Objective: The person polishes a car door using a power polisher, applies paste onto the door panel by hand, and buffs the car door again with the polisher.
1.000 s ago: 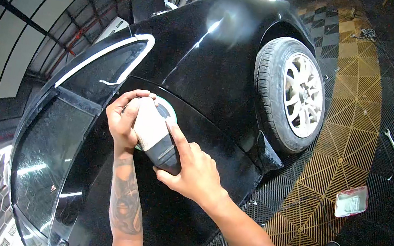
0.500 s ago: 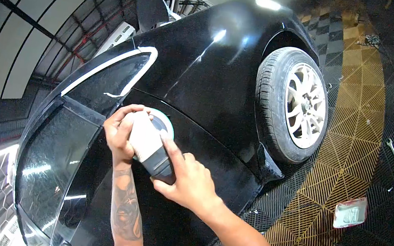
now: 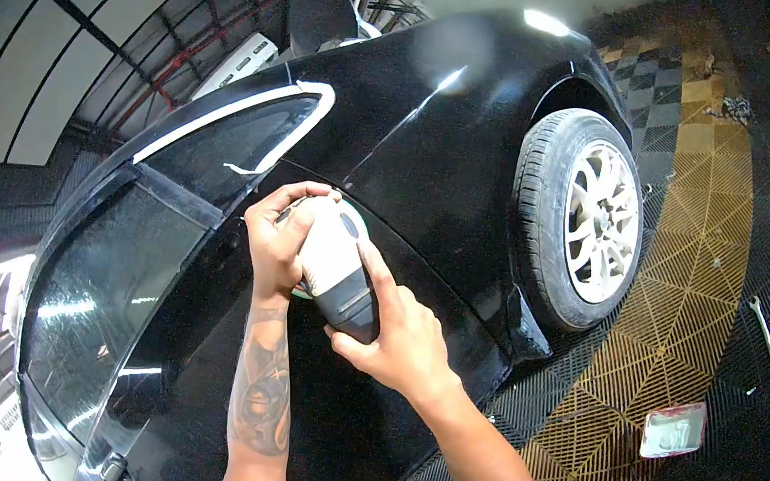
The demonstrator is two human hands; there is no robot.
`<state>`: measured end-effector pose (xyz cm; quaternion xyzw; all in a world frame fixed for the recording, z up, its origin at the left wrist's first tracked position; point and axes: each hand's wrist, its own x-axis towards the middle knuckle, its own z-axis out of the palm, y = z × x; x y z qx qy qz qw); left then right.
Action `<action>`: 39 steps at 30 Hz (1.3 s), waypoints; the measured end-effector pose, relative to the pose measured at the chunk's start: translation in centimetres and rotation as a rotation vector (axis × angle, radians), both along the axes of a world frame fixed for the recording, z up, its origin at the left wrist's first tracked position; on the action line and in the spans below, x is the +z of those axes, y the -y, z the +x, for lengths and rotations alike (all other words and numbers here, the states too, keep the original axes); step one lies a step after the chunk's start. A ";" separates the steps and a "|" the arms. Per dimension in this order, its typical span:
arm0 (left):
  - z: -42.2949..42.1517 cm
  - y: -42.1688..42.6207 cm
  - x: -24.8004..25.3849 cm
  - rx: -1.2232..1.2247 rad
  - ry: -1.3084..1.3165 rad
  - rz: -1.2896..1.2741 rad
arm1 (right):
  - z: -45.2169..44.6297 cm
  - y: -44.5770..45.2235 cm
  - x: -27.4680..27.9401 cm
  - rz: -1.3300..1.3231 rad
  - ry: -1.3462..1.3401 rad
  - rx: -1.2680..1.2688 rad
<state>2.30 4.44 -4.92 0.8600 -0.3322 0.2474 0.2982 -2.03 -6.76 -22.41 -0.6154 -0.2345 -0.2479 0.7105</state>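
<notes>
A polisher [image 3: 331, 251] with a white and black body is held in both my hands, its round pad against the black car door [image 3: 336, 411]. The pad's pale rim shows beside the body; its working face is hidden. My left hand [image 3: 280, 234] wraps around the head end at the upper left. My right hand [image 3: 405, 340] grips the dark rear end, with the index finger stretched along its side. Just above the polisher runs the seam between the door and the fender [image 3: 416, 156].
White masking tape [image 3: 322, 114] edges the small side window, one end hanging loose. To the right are the wheel [image 3: 601, 222], a wrench [image 3: 765, 331] and a clear-lidded box [image 3: 674, 431] on the tiled floor [image 3: 680, 312]. A door handle [image 3: 113, 470] protrudes at lower left.
Both hands and the polisher have moved up and to the right, nearer the door seam. The whole view has shifted slightly as well.
</notes>
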 end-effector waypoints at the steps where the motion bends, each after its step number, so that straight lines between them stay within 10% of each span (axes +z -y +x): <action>1: -0.4 -0.3 -0.1 0.002 0.007 -0.011 | -0.3 -0.2 0.0 -0.011 0.007 0.002; 29: -23.4 -15.1 -2.1 0.130 0.333 -0.204 | -16.1 -12.5 0.6 -0.280 0.450 0.022; 39: -32.5 -20.3 -3.0 0.199 0.396 -0.449 | -21.1 -14.4 -6.3 -0.401 0.014 0.549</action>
